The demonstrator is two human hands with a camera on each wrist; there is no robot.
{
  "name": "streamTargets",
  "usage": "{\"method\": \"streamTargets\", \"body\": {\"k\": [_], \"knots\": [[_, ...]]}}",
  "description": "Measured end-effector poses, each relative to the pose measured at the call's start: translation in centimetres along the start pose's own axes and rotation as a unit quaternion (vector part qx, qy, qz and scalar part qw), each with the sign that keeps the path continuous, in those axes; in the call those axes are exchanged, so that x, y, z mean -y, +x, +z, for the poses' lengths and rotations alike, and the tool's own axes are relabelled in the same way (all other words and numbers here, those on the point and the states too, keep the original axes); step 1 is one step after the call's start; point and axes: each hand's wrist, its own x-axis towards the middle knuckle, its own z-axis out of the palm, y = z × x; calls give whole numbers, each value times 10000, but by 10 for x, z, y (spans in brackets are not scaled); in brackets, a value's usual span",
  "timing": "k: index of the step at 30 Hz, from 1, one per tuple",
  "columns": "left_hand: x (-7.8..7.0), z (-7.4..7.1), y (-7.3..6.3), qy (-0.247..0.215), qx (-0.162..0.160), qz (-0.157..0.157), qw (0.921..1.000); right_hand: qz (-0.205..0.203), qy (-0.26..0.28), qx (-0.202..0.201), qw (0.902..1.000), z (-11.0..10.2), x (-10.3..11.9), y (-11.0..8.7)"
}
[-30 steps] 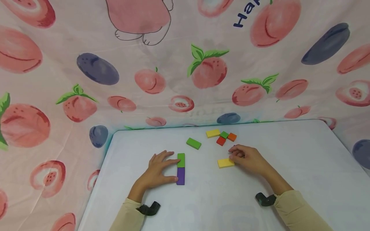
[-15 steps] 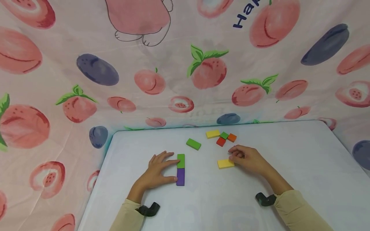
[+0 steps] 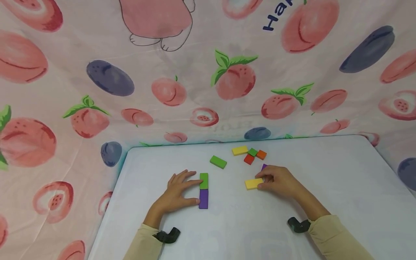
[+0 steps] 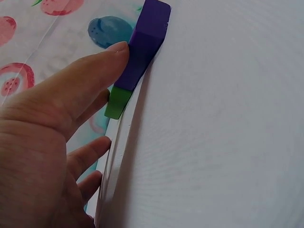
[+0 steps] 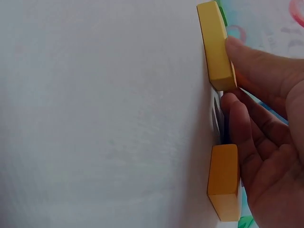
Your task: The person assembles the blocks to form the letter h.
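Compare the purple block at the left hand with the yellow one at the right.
In the head view, the purple block runs lengthwise near to far; the yellow block lies nearly crosswise. The left hand touches the purple block; the right hand pinches the yellow block. Both are oblong.

Head view: I read "Ha" in dk blue lettering point(image 3: 271, 22) on pink fruit-print cloth point(image 3: 182, 61), upper R of ctr, slanting up to R; 3rd letter cut by top edge, can't ID. Lower down, faint lettering point(image 3: 248, 124), same cloth: too pale to read.
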Motion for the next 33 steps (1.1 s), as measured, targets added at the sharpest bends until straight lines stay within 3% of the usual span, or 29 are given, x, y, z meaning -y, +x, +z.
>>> {"method": "streamTargets", "body": {"k": [14,33], "knots": [[0,1,2,2,-47,120,9999,58,-573,205,9981,-2,2,4],[0,-2,2,-1,95,26,10000,146,-322,392,9986,-3,7,9]]}}
